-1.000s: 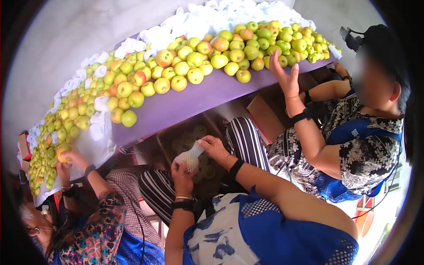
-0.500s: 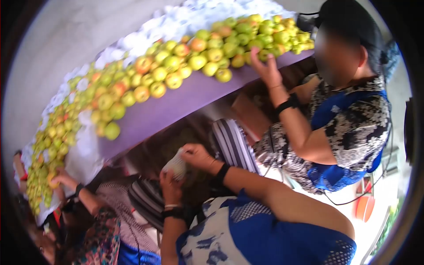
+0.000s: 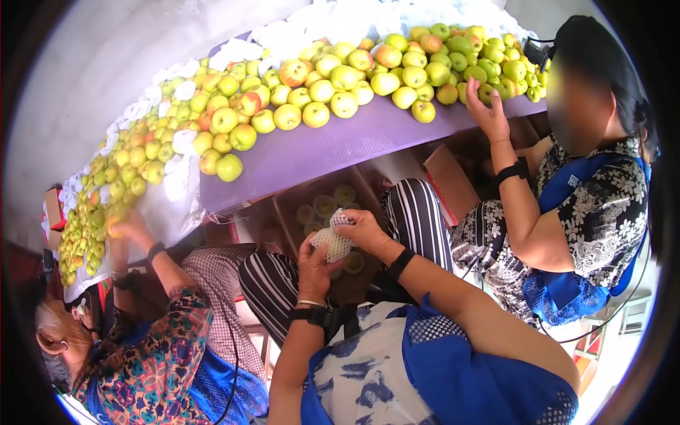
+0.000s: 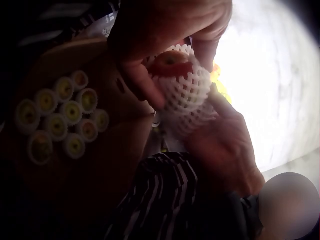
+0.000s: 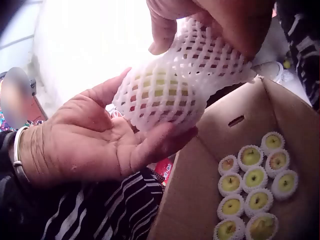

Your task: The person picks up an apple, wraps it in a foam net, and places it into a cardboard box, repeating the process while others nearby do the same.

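In the head view my left hand cradles an apple wrapped in a white foam net, with thumb and fingers curled about its sides. My right hand pinches the loose, gathered end of that net, as the right wrist view shows up close. Yellow-green skin shows through the mesh there. From the left wrist view, the apple's reddish end is bare at the net's opening, between the fingers of my left hand.
Below my hands stands a cardboard box holding several netted apples. A purple-covered table ahead bears heaped apples and white foam nets. People sit on both sides; one hand is raised at right.
My right hand has drawn closer to my left, and the net's loose end looks shorter and wider. The head view swung and came back. The neighbour's hand at right has lowered a little.
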A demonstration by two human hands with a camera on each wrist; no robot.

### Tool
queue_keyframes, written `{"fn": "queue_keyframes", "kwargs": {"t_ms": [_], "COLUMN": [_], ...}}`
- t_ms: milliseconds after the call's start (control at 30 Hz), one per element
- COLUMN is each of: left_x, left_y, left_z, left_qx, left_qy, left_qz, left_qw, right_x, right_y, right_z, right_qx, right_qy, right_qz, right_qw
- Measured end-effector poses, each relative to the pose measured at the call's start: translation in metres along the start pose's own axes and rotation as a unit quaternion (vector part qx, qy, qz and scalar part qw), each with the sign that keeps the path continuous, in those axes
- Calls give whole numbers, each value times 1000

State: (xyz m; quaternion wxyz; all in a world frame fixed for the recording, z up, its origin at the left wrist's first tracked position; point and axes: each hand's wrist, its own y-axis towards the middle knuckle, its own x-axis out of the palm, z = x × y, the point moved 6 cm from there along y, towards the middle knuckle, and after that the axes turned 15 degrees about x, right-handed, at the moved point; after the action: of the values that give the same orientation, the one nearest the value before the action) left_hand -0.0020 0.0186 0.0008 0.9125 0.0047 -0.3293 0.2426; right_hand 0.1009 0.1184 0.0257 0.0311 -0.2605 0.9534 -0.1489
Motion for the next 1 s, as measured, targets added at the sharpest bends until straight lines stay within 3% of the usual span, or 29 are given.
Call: {"fn": "queue_keyframes", "kwargs": {"t_ms": [67, 100, 133, 267, 367, 433, 567, 733, 867, 967, 1000], "left_x": [2, 1, 1, 1, -1, -3, -8, 15, 3, -3, -2], "left_y": [0, 1, 1, 3, 3, 3, 4, 7, 15, 18, 18], "left_z": [0, -3, -4, -1, 1, -1, -2, 6, -3, -5, -4], "left_qx": [7, 5, 3, 19, 32, 24, 24, 28, 37, 31, 40], "left_qy": [2, 24, 46, 73, 32, -52, -78, -210, -189, -224, -245], "left_qz": [-7, -5, -3, 12, 54, 67, 98, -36, -1, 42, 44], "left_qw": [1000, 1000, 999, 997, 998, 996, 992, 977, 981, 973, 968], "right_x": [2, 1, 6, 20, 32, 40, 46, 41, 45, 37, 29], "right_y": [-1, -7, -18, -31, -39, -46, -49, -46, -53, -63, -59], "right_z": [-1, -14, -28, -38, -43, -49, -51, -50, -55, -66, -66], "right_qx": [-10, -129, -243, -259, -305, -373, -389, -388, -412, -446, -405], "right_qy": [2, -146, -287, -302, -320, -352, -354, -347, -362, -256, -206], "right_qz": [6, 90, 170, 152, 98, 65, 50, 51, 25, -17, 2], "right_qw": [1000, 977, 911, 905, 891, 856, 849, 852, 836, 858, 891]}}
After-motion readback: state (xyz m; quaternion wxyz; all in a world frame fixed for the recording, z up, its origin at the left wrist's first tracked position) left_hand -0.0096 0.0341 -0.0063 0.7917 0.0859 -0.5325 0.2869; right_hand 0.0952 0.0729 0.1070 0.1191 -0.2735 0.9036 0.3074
